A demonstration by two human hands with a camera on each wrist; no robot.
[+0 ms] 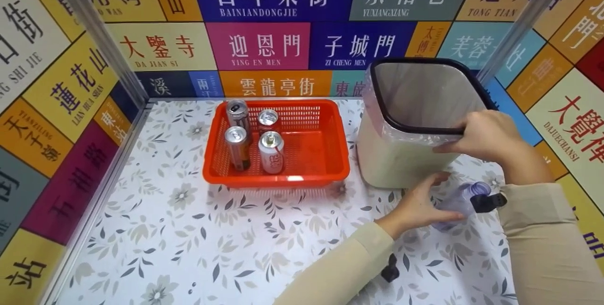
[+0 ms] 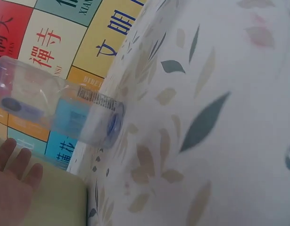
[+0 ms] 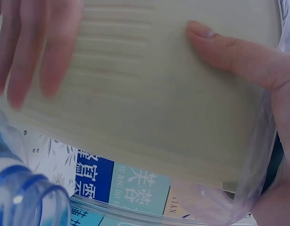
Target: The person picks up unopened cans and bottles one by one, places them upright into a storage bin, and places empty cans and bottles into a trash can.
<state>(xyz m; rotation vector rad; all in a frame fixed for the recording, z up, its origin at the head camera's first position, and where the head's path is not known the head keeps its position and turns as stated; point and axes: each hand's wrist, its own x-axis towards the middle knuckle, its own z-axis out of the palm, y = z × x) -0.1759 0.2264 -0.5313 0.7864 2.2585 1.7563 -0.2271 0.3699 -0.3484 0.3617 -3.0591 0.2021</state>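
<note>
My right hand (image 1: 488, 137) grips the near right rim of a pale-green trash bin (image 1: 401, 163) with a black rim and a clear liner. In the right wrist view its thumb (image 3: 225, 49) lies along the bin's outer wall, and its other fingers are hidden. Beside the bin, a clear plastic bottle (image 1: 455, 208) stands on the table; its threaded neck (image 3: 31, 202) looks uncapped. My left hand (image 1: 415, 206) is spread at the bottle, thumb across its near side in the head view. The left wrist view shows its fingers (image 2: 17, 165) straight, apart from the bottle.
A red plastic basket (image 1: 316, 177) with several drink cans (image 1: 272, 154) in its left half stands left of the bin. The table (image 1: 188, 239) has a leaf-patterned cover. Colourful sign-printed walls (image 1: 264, 45) with metal corner posts enclose the back and sides.
</note>
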